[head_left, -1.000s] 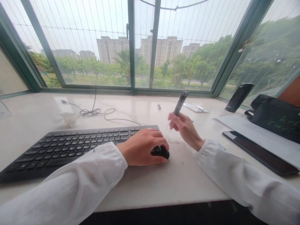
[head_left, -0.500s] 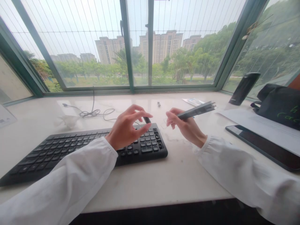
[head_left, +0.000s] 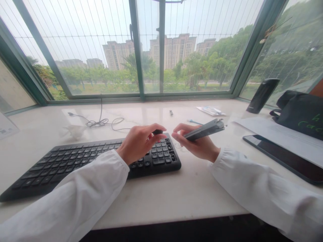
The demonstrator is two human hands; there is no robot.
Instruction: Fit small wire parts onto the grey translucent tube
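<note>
The right hand [head_left: 199,144] holds a grey pen-shaped device [head_left: 204,130] just beyond the right end of the black keyboard [head_left: 63,169]; the device lies nearly level, rising slightly toward its far end, which sticks out well past the hand. The right fingers [head_left: 180,128] are curled around it, closed enough to keep it steady, and the grip looks secure without looking tight.

The left hand [head_left: 138,143] hovers above the right half of the keyboard, with its fingers [head_left: 153,128] half curled; their tips reach a small black object [head_left: 157,132] at the keyboard's far edge, but I cannot tell whether they have hold of it, since the hand hides most of it. The two hands are near each other, though not touching.

White sleeves cover both forearms; the left sleeve [head_left: 75,191] lies over the keyboard's near edge. A black cable [head_left: 99,122] and a crumpled tissue [head_left: 73,131] lie beyond the keyboard's left half; a paper packet [head_left: 210,111] lies beyond its right end, with a thin blue-tipped item [head_left: 194,121] nearby. Further right of the keyboard are a dark tablet [head_left: 285,158], a black bottle [head_left: 262,95] and a black bag [head_left: 300,114]; a large window [head_left: 161,50] runs along the far side.
</note>
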